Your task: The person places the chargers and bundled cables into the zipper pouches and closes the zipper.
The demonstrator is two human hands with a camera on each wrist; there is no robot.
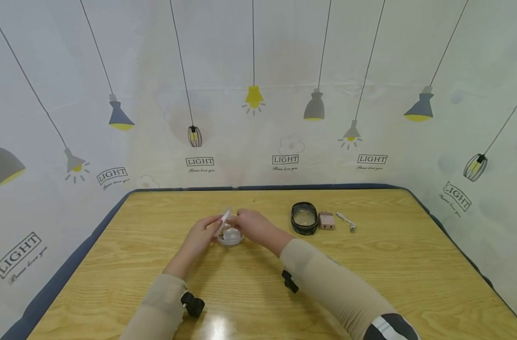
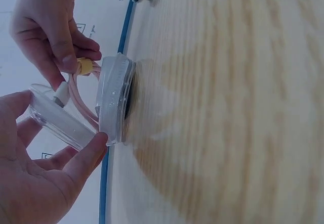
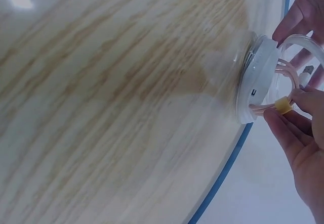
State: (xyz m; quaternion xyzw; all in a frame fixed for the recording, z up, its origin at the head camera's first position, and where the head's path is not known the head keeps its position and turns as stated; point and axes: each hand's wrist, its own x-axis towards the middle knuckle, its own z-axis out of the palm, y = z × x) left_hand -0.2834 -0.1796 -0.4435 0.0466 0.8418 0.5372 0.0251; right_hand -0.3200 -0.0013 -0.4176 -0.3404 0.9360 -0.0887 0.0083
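Note:
A round clear plastic case (image 2: 112, 97) with a white insert stands on the table in front of both hands. My left hand (image 1: 199, 236) holds its tilted-up clear lid (image 2: 58, 120) between thumb and fingers, one fingertip touching the case's rim. A coiled pink cable (image 3: 291, 75), bound by a yellow tie (image 3: 283, 105), sits partly in the case. With thumb and fingers my right hand (image 1: 254, 226) pinches the coil at the tie. The cable's white plug (image 2: 62, 93) shows beside the lid. Whether lid and case are joined is hard to see.
To the right on the wooden table (image 1: 348, 283) lie a black-rimmed oval case (image 1: 304, 231), a pink two-port charger (image 1: 326, 220) and a short white cable (image 1: 346, 222). A wall cloth printed with lamps (image 1: 254, 97) hangs behind the table's far edge.

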